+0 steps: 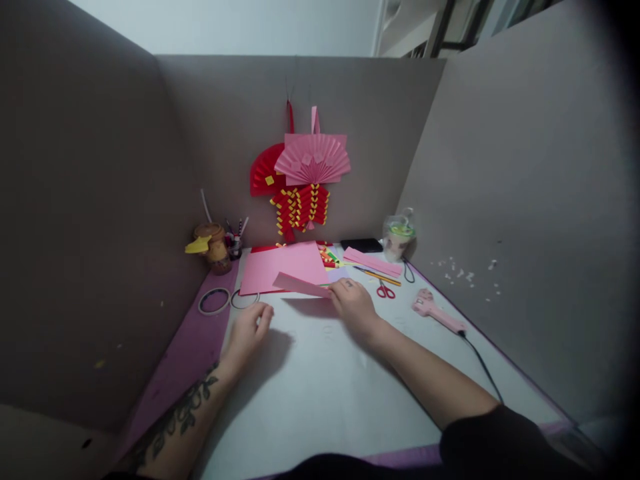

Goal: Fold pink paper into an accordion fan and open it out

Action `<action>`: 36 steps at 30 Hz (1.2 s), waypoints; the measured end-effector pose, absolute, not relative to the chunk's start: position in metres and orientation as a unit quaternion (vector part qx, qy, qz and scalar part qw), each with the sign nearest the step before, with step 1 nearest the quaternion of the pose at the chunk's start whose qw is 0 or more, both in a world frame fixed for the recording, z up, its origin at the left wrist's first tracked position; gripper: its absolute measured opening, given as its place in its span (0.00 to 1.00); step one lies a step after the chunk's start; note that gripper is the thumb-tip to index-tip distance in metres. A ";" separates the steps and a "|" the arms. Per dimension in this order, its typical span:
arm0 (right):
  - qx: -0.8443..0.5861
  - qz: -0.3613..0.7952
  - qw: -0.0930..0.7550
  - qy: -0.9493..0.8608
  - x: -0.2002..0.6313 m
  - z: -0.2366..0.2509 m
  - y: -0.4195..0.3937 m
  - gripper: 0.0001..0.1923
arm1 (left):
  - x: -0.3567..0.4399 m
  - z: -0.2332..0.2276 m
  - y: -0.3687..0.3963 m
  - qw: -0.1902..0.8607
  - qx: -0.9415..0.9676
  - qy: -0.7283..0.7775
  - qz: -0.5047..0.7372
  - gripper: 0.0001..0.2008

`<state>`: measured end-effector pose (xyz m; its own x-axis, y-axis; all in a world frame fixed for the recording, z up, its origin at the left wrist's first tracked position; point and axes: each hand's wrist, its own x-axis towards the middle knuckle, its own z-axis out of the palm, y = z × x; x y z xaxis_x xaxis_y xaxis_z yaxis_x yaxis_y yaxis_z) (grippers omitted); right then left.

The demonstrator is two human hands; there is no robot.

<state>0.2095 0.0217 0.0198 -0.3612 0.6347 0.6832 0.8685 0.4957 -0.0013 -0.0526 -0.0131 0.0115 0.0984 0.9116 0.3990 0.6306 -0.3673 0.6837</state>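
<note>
A folded strip of pink paper point(300, 285) is pinched at its right end in my right hand point(353, 305), raised a little above the white table top. My left hand point(250, 327) hovers lower on the left, its fingers loosely curled and the thumb apart, with nothing visible in it. Just beyond both hands lies a large pink paper sheet point(280, 263). Close to my left hand are a roll of tape point(214, 302) and a thinner ring point(235, 303), partly hidden by the sheet's corner.
Red-handled scissors point(385, 289), a pencil point(383, 277), pink strips point(373, 261) and a corded pink glue gun point(437, 311) lie to the right. Cups point(399, 239) point(218, 250) stand at both back corners. Paper fan decorations point(314, 160) hang on the grey back panel point(210, 120).
</note>
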 end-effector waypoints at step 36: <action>-0.394 -0.076 0.144 -0.905 0.177 -0.022 -0.003 0.05 | -0.007 -0.014 -0.012 -0.081 0.894 0.436 0.070 0.06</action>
